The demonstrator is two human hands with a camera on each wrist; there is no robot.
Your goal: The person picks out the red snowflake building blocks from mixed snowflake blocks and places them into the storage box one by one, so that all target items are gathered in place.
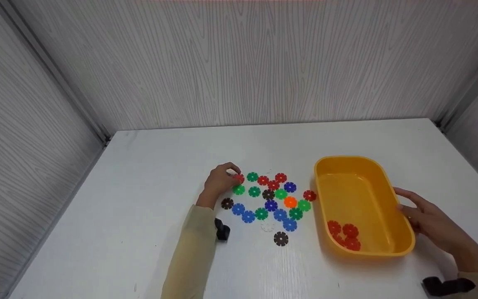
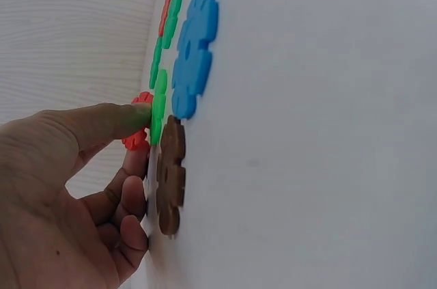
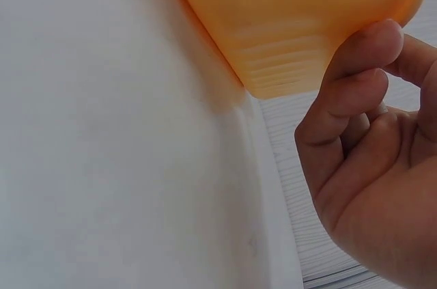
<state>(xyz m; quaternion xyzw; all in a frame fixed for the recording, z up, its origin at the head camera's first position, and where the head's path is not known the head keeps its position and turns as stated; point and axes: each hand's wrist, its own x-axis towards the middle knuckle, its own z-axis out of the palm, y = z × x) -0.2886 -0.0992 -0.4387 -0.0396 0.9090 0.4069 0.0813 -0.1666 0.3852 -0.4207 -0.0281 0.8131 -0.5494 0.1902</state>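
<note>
My left hand [image 1: 219,179] pinches a red notched plastic disc [image 2: 138,135] between thumb and fingertips, at the far left of the scattered discs. Just beneath it lies a light green disc [image 1: 238,189], with a brown disc [image 1: 227,203] closer to me. My right hand [image 1: 432,222] rests against the right outer side of a yellow tray [image 1: 396,199]; in the right wrist view its bent fingertips touch the tray's outer wall [image 3: 293,36]. Several red discs [image 1: 350,230] lie in the tray's near left corner.
Several flower-like discs in blue, green, red, brown and orange [image 1: 290,202] lie flat between left hand and tray. One clear disc [image 1: 267,226] is hard to see. Wood-grain panels [image 1: 239,66] rise behind and beside the white table [image 1: 110,232].
</note>
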